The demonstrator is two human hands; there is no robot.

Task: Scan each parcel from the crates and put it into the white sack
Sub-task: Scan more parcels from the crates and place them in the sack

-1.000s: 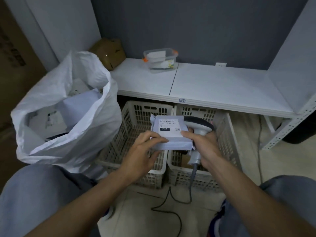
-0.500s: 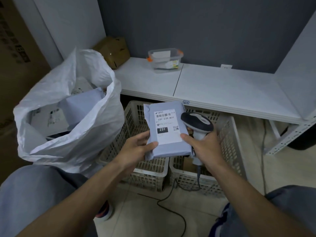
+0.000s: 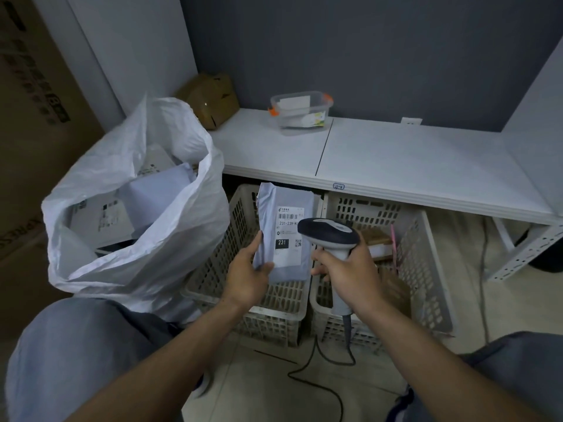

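Holding the parcel (image 3: 285,236) over the crates (image 3: 274,312), left hand (image 3: 246,278) pinched its lower corner; right hand (image 3: 350,269) had fingers curled round the scanner (image 3: 327,233). Looked light, floppy, slick, so grip an edge.

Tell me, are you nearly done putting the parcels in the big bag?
Partly. Several parcels already lie in the white sack. Right now the left hand holds a grey parcel while the right hand aims the scanner at it. Still to do: bag it, then the brown parcels in the right crate.
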